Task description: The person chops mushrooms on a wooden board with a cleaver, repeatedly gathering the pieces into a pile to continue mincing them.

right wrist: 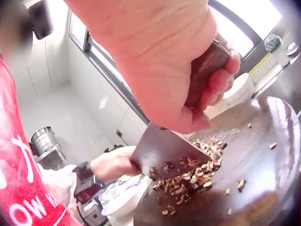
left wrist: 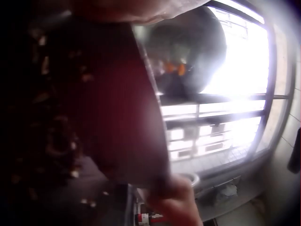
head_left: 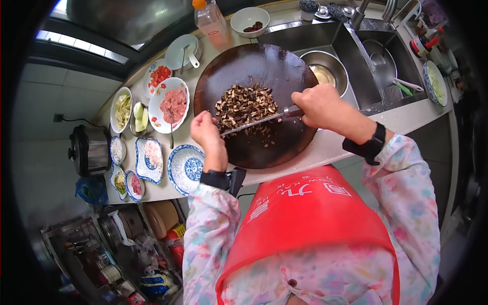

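Chopped dark mushrooms lie heaped on a round, dark chopping board. My right hand grips the handle of a cleaver, fingers wrapped round it. The blade stands on edge at the near side of the heap, and bits of mushroom cling to its face in the right wrist view. At the blade's far end, my left hand pinches the tip with curled fingers. The left wrist view is dark and blurred, with the broad blade across it.
Left of the board stand a bowl of minced meat, a blue-patterned bowl and several small dishes. A bottle with an orange cap is behind it. The sink and a metal basin lie to the right.
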Motion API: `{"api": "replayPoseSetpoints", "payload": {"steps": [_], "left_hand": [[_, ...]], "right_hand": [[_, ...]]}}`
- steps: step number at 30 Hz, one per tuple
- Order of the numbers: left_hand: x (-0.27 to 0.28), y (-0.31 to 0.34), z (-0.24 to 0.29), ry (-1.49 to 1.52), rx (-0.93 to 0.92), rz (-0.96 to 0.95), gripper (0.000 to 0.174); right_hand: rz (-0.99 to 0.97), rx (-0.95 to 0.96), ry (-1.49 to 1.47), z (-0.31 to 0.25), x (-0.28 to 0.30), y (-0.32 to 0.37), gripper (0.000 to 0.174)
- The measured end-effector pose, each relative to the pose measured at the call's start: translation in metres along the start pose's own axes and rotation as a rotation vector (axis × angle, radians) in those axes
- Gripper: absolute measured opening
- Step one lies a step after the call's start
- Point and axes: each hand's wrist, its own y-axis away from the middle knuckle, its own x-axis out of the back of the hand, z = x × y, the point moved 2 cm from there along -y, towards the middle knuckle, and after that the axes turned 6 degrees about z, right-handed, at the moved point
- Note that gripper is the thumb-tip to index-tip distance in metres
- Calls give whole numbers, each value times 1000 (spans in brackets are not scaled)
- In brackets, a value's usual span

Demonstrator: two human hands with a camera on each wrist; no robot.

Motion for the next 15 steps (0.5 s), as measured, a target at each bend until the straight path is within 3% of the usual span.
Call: {"api": "replayPoseSetpoints", "payload": {"steps": [2, 4, 6, 8, 12, 14, 15], "left_hand": [[-1, 4, -13, 28, 5, 13, 11], [-9, 19, -6, -71, -320, 98, 12], [-10, 19, 4, -81, -271, 78, 12], [-13, 15, 15, -11, -95, -64, 12], [8, 22, 13, 1, 20, -8, 12], [10, 18, -22, -48, -55, 68, 11], [3, 36, -8, -107, -202, 93, 13]], "right_hand": [[46, -50, 22, 5, -22, 4, 16], [132, -31, 1, 15, -45, 15, 15], [211, 4, 3, 20, -48, 12, 20], [160, -1, 14, 23, -42, 6, 20], [63, 38, 62, 5, -3, 6, 16], [50, 21, 75, 6, -12, 8, 18], [45, 16, 77, 14, -24, 12, 18]]}}
